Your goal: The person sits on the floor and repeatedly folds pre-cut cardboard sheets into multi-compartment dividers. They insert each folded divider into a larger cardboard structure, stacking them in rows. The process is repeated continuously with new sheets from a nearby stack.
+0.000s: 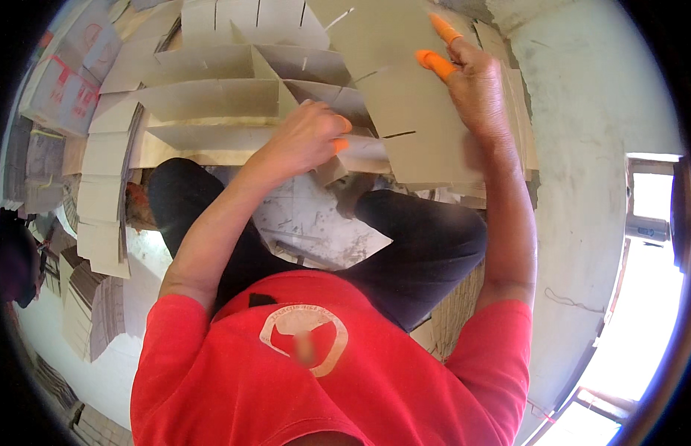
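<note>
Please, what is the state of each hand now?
Left hand: curled at thin brown cardboard dividers; grip unclear.
Right hand: open, over large flat brown cardboard sheet.

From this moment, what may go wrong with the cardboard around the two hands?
The wide sheet by the right hand has cut slots, so it might bend or tear there. The thin upright dividers near the left hand could be knocked crooked. The overlapping pieces at far left might slide.
</note>
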A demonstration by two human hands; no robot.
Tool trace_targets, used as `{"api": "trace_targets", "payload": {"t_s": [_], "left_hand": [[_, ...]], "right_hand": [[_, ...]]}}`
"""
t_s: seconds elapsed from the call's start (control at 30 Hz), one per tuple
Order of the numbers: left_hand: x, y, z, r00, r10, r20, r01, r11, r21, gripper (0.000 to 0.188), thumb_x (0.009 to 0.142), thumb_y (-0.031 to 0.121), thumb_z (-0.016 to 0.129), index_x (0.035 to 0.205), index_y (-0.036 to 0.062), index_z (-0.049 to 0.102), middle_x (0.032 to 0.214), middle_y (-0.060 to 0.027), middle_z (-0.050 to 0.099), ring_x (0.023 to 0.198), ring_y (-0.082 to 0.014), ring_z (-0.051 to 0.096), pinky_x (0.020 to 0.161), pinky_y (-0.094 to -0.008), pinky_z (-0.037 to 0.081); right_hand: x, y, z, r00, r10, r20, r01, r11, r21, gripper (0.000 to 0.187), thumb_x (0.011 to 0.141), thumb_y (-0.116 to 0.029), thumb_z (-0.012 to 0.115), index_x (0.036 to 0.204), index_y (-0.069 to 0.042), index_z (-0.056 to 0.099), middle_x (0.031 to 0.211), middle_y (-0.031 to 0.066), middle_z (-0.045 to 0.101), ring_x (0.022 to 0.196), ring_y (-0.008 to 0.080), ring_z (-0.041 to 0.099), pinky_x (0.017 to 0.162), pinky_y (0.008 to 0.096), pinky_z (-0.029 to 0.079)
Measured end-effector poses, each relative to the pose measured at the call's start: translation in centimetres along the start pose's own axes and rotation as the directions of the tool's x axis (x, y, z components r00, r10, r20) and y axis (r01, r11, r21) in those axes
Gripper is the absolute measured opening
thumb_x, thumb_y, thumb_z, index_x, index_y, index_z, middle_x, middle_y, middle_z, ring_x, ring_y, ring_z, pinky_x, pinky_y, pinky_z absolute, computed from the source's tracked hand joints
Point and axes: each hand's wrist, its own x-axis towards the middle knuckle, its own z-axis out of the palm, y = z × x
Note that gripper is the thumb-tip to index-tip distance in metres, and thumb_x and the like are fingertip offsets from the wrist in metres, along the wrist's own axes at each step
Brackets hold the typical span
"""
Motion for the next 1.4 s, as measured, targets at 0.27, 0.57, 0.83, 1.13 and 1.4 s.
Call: {"api": "trace_targets", "payload": {"t_s": [0.27,0.57,0.83,1.13,1.4], "left_hand": [[0.2,-1.1,2.1,0.998,0.014,-0.060,-0.019,0.997,-0.079,0.011,0.071,0.004,0.068,0.081,0.0005,0.065,0.078,-0.0140,0.064,0.081,-0.0337,0.059,0.075,-0.0426,0.046],[0.3,-1.3,2.1,0.998,-0.003,-0.069,-0.004,0.995,-0.102,0.010,0.067,-0.001,0.064,0.077,0.0007,0.064,0.076,-0.0149,0.063,0.079,-0.0347,0.058,0.073,-0.0429,0.047],[0.7,-1.9,3.1,0.991,0.027,-0.133,-0.045,0.990,-0.130,0.008,0.066,-0.002,0.063,0.074,0.0001,0.062,0.072,-0.0158,0.061,0.078,-0.0348,0.057,0.072,-0.0419,0.047],[1.3,-1.8,2.8,0.987,0.037,-0.156,-0.052,0.994,-0.091,0.002,0.066,0.000,0.061,0.066,0.0002,0.059,0.069,-0.0179,0.060,0.076,-0.0355,0.058,0.070,-0.0429,0.046],[1.2,-2.2,3.2,0.984,0.021,-0.179,-0.042,0.992,-0.115,0.008,0.064,-0.004,0.063,0.071,0.0001,0.061,0.070,-0.0147,0.061,0.074,-0.0334,0.057,0.069,-0.0419,0.046]], "right_hand": [[0.3,-1.2,2.6,0.997,-0.024,0.072,0.025,1.000,-0.015,0.044,0.079,-0.009,0.072,0.121,-0.005,0.060,0.096,0.0241,0.065,0.079,0.0306,0.067,0.071,0.0358,0.052],[1.3,-1.4,2.7,0.980,-0.004,0.199,0.015,0.998,-0.054,0.038,0.078,-0.002,0.069,0.115,-0.001,0.061,0.097,0.0231,0.064,0.073,0.0275,0.063,0.068,0.0341,0.052],[0.5,0.8,8.1,0.948,-0.144,0.284,0.140,0.990,0.036,0.045,0.081,-0.005,0.069,0.124,-0.002,0.057,0.111,0.0257,0.060,0.094,0.0295,0.066,0.081,0.0319,0.050],[1.5,1.8,9.8,0.930,-0.143,0.340,0.140,0.990,0.034,0.049,0.081,-0.002,0.067,0.128,-0.001,0.054,0.099,0.0242,0.064,0.085,0.0295,0.064,0.080,0.0322,0.049],[-1.2,-3.1,4.2,0.926,-0.003,0.377,0.070,0.984,-0.164,0.053,0.079,-0.009,0.066,0.128,0.000,0.050,0.074,0.0222,0.062,0.070,0.0389,0.062,0.060,0.0431,0.049]]}}
